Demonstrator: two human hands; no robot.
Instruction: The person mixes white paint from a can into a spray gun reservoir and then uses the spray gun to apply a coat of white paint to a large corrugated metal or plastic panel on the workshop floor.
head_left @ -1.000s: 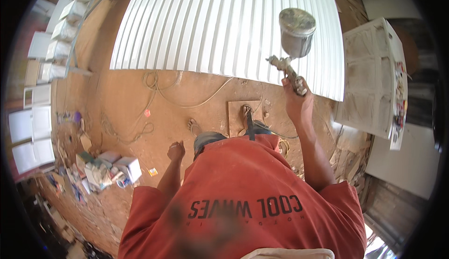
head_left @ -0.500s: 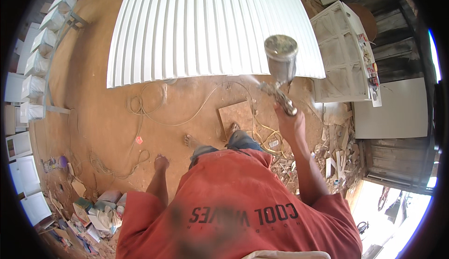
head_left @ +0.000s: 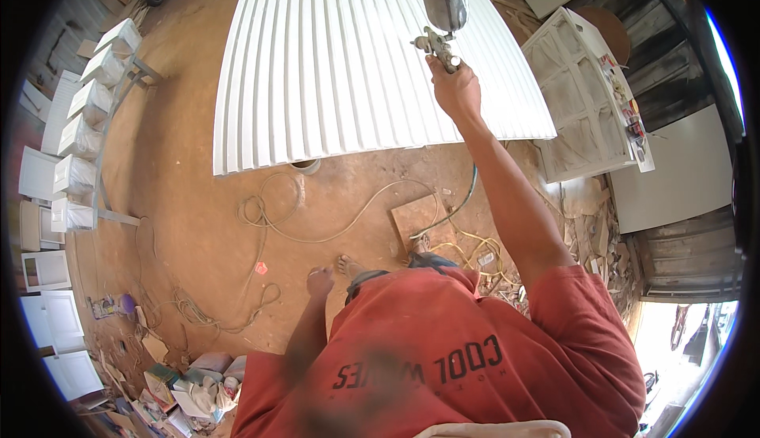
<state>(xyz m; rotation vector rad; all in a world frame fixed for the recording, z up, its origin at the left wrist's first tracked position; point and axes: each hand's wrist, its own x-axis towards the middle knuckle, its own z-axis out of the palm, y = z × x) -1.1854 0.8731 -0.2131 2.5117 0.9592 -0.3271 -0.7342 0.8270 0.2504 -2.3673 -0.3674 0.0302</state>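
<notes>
My right hand (head_left: 459, 94) is stretched out in front of me, its fingers wrapped round the grip of a spray gun (head_left: 434, 45). On top of the gun sits a metal paint cup (head_left: 443, 3). Both are over a large white ribbed panel (head_left: 317, 74), which lies raised above the ground; the gun looks apart from it. No spray mist shows at the nozzle. Low at my left side hangs my left hand (head_left: 320, 281), fingers curled in, nothing visible in it. A green hose (head_left: 469, 193) runs down below my right forearm to the ground.
Plastic-wrapped white boxes (head_left: 81, 136) stand on a rack at left. A white cabinet (head_left: 578, 98) with small items on top is at right. Coiled hoses (head_left: 253, 210), a brown board (head_left: 416, 215) near my feet, and scraps (head_left: 609, 240) lie on the dirt floor. A bucket (head_left: 305, 166) sits under the panel's edge.
My right hand has moved the spray gun forward and left, over the panel. The mist at the nozzle is gone. The whole view has shifted slightly; my left hand still hangs low.
</notes>
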